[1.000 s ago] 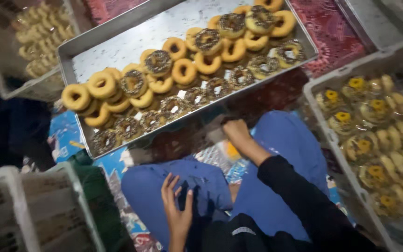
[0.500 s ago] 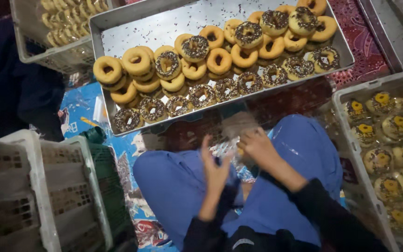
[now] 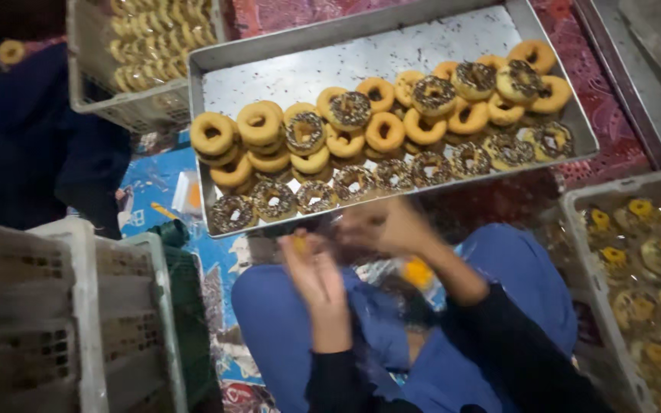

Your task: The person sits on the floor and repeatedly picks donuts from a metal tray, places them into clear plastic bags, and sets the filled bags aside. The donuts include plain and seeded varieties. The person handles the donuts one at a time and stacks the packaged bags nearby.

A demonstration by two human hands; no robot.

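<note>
Dull metal tray point(image 3: 269, 73) of ring pastries, crates of plastic around it

The tray's brushed grey metal looks matt and speckled with crumbs; plain rings point(image 3: 385, 131) show a smooth, golden, slightly glossy crust, others point(image 3: 350, 109) a rough dark sprinkle coating. White lattice crates point(image 3: 78, 306) are matt plastic. Blue cloth point(image 3: 284, 329) covers the knees, soft and unshiny.

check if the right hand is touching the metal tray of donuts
Cannot tell. In the head view the right hand is motion-blurred just below the metal tray near edge, so neither contact nor a gap shows plainly.
</note>
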